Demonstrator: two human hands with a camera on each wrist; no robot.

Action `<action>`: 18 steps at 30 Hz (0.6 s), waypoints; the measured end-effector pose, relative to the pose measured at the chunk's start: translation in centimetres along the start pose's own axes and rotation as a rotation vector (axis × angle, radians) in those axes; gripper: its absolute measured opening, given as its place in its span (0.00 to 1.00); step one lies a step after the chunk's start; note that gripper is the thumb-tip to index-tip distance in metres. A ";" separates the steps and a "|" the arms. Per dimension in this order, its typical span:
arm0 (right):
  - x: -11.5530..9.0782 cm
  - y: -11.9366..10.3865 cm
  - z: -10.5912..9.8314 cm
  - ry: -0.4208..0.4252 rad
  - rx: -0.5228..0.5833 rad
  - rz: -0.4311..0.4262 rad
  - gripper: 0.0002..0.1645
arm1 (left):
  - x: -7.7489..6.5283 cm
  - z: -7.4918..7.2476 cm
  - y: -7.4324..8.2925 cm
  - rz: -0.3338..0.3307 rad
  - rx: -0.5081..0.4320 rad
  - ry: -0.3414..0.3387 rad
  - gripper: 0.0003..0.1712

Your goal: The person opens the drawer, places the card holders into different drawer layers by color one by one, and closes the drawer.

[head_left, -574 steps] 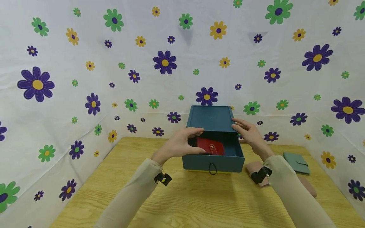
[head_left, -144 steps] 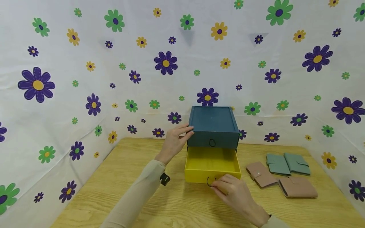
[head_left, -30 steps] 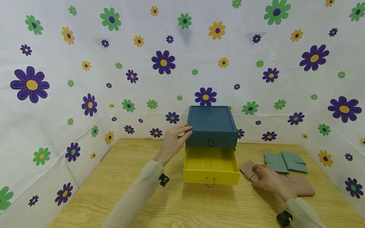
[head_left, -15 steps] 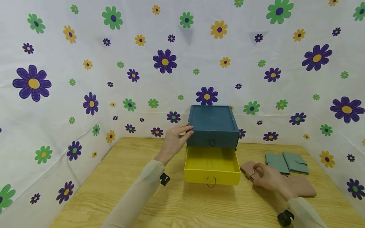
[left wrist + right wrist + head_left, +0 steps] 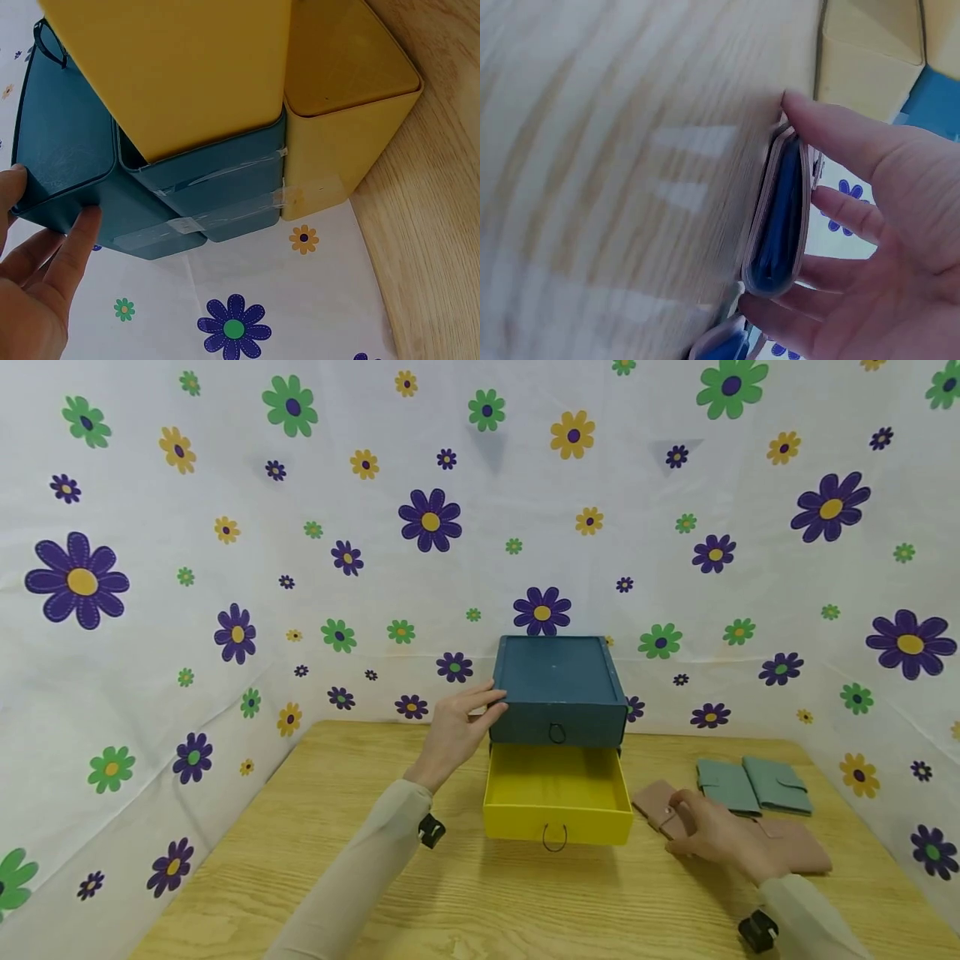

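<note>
Your right hand [image 5: 712, 835] bends over a dusty-pink bifold wallet [image 5: 652, 799] on the wood-grain table [image 5: 525, 910], thumb at one edge and fingers curled round to the other, pinching it between them. Your left hand [image 5: 453, 731], fingers extended, rests on the front left corner of the blue upper drawer unit [image 5: 525, 724]. Beneath it, the yellow lower drawer [image 5: 517, 824] stands pulled out, while the blue drawer front sits pushed in.

By the look of it, the drawer opening is done and the grip on the wallet made; the lift appears undone, with the wallet lying low and flat just right of the yellow drawer (the right wrist view is too blurred to settle whether it has left the wood). A second pink wallet [image 5: 802, 845] lies partly hidden by your right hand, and a left green wallet [image 5: 727, 787] and a right green wallet [image 5: 778, 783] lie side by side farther back.

The wallet you hold is folded closed, a strap with a small snap [image 5: 667, 811] across its cover, blue layers [image 5: 776, 217] showing between rounded pink edges.
</note>
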State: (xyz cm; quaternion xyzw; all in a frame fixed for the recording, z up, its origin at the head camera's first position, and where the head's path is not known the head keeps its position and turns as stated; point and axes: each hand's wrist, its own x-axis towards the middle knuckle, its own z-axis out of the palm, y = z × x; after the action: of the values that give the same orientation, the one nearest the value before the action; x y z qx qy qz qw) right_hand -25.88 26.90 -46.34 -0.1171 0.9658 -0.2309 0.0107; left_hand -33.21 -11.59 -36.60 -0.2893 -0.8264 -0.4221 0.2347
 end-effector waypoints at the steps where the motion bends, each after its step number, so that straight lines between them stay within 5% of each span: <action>1: -0.1 0.0 -0.1 -0.005 -0.006 0.005 0.36 | 0.0 0.0 0.0 0.000 0.000 0.000 0.18; 18: 0.1 -0.3 -0.6 -0.030 0.079 0.177 0.36 | 0.1 -0.1 0.2 -0.012 -0.004 -0.008 0.18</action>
State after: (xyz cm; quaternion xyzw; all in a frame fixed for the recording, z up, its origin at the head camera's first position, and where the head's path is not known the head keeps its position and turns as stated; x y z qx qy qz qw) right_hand -25.94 26.91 -45.62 -0.0341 0.9622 -0.2654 0.0501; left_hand -33.08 -11.50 -36.41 -0.2863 -0.8282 -0.4242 0.2283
